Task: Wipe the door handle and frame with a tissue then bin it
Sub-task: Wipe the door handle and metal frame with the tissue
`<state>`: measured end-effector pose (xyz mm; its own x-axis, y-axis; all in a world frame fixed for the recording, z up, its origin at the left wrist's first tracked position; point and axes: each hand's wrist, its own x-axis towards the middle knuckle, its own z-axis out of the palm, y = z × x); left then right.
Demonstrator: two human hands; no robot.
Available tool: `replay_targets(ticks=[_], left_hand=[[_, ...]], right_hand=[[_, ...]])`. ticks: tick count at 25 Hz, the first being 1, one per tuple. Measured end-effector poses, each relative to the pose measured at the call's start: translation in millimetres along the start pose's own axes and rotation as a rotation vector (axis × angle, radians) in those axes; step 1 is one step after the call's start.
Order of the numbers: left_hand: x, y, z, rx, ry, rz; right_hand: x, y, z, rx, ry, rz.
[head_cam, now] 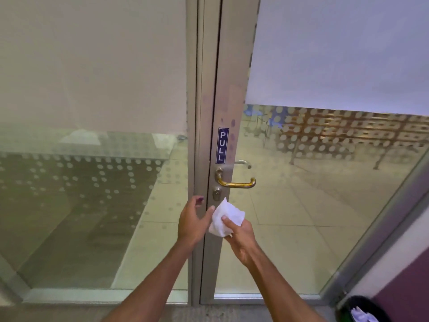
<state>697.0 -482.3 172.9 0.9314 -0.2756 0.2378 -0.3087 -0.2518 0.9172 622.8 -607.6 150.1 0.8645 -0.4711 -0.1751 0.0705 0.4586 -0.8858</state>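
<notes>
A brass lever door handle (236,182) sticks out to the right from the grey metal door frame (226,94), with a round lock cylinder (216,193) just under it. Below the lock, my right hand (240,238) is shut on a crumpled white tissue (226,217). My left hand (191,220) is beside it, fingers spread, thumb touching the tissue's left edge. Both hands hover in front of the frame, a little below the handle.
A blue PULL sticker (222,145) sits above the handle. Glass panels with frosted dots flank the frame. A dark bin (358,310) holding white paper stands at the bottom right, next to a purple wall (408,282).
</notes>
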Motion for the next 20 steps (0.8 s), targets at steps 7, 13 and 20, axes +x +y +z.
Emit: replay_targets(ticks=[7, 13, 20], left_hand=[[103.5, 35.5, 12.6, 0.765, 0.349, 0.696], [173.9, 76.4, 19.4, 0.929, 0.443, 0.809], [225.3, 104.7, 13.3, 0.889, 0.471, 0.866]], right_hand=[[58.7, -70.3, 4.9, -0.157, 0.008, -0.217], [97.6, -121.7, -4.2, -0.590, 0.137, -0.493], [112.0, -120.7, -38.2, -1.351, 0.065, -0.786]])
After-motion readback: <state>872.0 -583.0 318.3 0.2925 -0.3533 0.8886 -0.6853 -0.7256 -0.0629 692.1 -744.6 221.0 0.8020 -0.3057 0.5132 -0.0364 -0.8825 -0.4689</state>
